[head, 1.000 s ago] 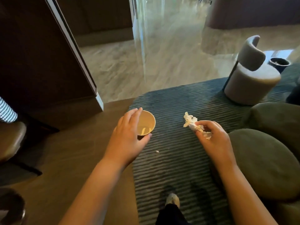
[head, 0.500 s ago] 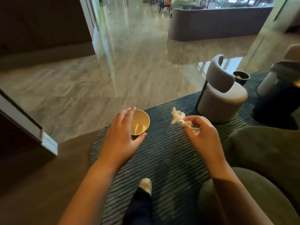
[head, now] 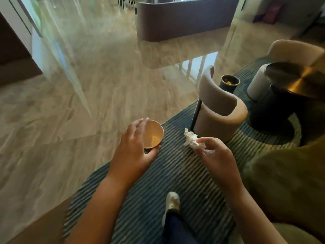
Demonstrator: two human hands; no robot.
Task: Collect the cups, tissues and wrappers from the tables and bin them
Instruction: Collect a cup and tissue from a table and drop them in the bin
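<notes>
My left hand (head: pixel 133 147) grips a brown paper cup (head: pixel 153 134), open mouth facing me, a little liquid or residue at its bottom. My right hand (head: pixel 216 155) pinches a crumpled white tissue (head: pixel 190 138), with a clear wrapper half hidden under the fingers. Both hands hang in front of me above a dark striped rug (head: pixel 175 173). A small dark round bin (head: pixel 230 82) with something yellow inside stands on the floor behind a beige chair (head: pixel 219 113).
A dark round side table (head: pixel 288 80) with a brass-toned top stands at the right. A green sofa (head: pixel 290 176) fills the lower right. A second beige chair (head: pixel 295 51) sits far right. A dark counter (head: pixel 184 18) lies beyond the shiny marble floor (head: pixel 70 120). My foot (head: pixel 173 201) is on the rug.
The view has swung right and forward as I walk: the dark wall panel left the frame, while the chair, bin and side table came closer. Both hands keep their holds.
</notes>
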